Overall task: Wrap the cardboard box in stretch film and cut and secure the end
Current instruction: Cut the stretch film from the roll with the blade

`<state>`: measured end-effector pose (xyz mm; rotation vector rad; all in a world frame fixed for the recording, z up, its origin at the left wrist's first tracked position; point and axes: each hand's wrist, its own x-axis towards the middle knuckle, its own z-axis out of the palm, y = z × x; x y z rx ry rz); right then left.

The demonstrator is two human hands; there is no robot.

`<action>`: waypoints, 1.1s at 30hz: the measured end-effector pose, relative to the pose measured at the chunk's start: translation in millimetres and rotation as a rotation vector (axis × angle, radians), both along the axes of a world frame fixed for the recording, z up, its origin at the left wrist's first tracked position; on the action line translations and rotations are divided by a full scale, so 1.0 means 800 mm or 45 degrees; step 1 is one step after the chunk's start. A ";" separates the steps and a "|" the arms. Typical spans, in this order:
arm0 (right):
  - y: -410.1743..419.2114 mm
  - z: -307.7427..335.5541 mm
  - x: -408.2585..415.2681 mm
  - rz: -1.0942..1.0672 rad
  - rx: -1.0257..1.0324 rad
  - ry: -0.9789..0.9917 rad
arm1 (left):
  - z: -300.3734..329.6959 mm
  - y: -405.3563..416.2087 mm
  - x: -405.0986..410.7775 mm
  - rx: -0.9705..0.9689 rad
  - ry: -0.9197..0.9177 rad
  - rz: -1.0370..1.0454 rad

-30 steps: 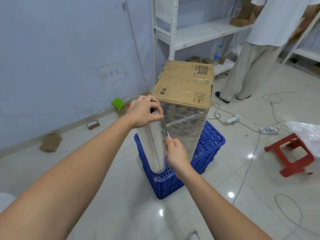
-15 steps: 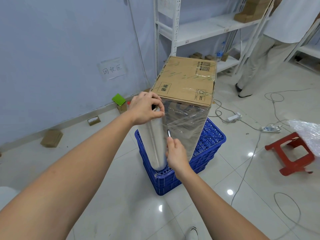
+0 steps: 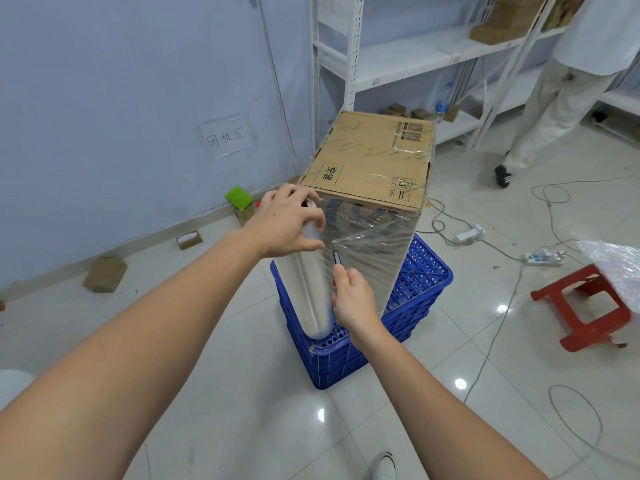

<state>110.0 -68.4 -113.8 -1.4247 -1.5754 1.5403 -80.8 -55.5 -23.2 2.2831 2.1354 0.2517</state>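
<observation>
A tall cardboard box point(image 3: 372, 157) stands upright on a blue plastic crate point(image 3: 419, 289). Clear stretch film point(image 3: 374, 251) covers its sides. A roll of stretch film point(image 3: 306, 292) stands upright against the box's near left corner, its lower end on the crate. My left hand point(image 3: 287, 221) grips the top of the roll. My right hand point(image 3: 353, 296) holds a small knife point(image 3: 335, 255) with its blade pointing up against the film between roll and box.
White metal shelving point(image 3: 398, 60) stands behind the box. A person point(image 3: 568, 84) stands at the far right shelves. A red stool point(image 3: 588, 306) with bubble wrap, power strips and cables lie on the floor to the right. Small cartons lie along the left wall.
The view has shifted slightly. Both hands keep their hold at the box's corner, and the knife stays at the film. The person in the background has stepped further right.
</observation>
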 end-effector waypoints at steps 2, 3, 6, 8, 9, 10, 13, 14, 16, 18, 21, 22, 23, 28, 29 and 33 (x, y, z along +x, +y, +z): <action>0.000 0.003 -0.002 -0.009 -0.023 0.025 | -0.002 -0.002 0.001 0.020 -0.006 -0.003; 0.001 0.004 -0.003 -0.009 -0.034 0.031 | -0.003 -0.003 0.002 0.030 -0.008 0.000; 0.003 0.010 -0.007 -0.013 -0.053 0.055 | -0.004 -0.005 0.004 0.043 -0.032 0.024; 0.004 0.014 -0.009 -0.014 -0.059 0.061 | -0.004 -0.005 0.004 0.030 -0.038 0.038; 0.004 0.015 -0.009 -0.011 -0.060 0.062 | -0.005 -0.005 0.003 0.025 -0.041 0.044; 0.004 0.016 -0.010 -0.007 -0.064 0.063 | -0.005 -0.005 0.003 0.021 -0.045 0.047; 0.003 0.014 -0.010 0.018 -0.065 0.060 | -0.005 -0.005 0.002 0.018 -0.055 0.048; 0.001 0.013 -0.010 0.025 -0.060 0.054 | -0.005 -0.005 0.002 0.021 -0.050 0.047; -0.004 0.008 -0.009 0.033 -0.046 0.040 | -0.005 -0.006 0.001 0.026 -0.043 0.046; -0.009 0.001 -0.005 0.046 -0.025 0.019 | -0.005 -0.006 -0.001 0.031 -0.046 0.049; -0.013 -0.006 -0.004 0.052 -0.008 -0.008 | -0.005 -0.007 -0.002 0.034 -0.044 0.049; -0.012 -0.006 -0.006 0.044 -0.008 -0.009 | -0.004 -0.008 -0.001 0.037 -0.046 0.047; -0.009 -0.003 -0.008 0.036 -0.007 -0.005 | -0.004 -0.008 0.000 0.039 -0.050 0.046; 0.009 0.010 -0.029 0.015 -0.071 0.011 | -0.003 -0.008 0.004 0.051 -0.051 0.039; 0.011 0.011 -0.031 0.011 -0.079 0.016 | -0.003 -0.008 0.004 0.051 -0.048 0.038; 0.007 0.001 -0.027 0.017 -0.076 0.019 | -0.003 -0.008 0.000 0.046 -0.051 0.048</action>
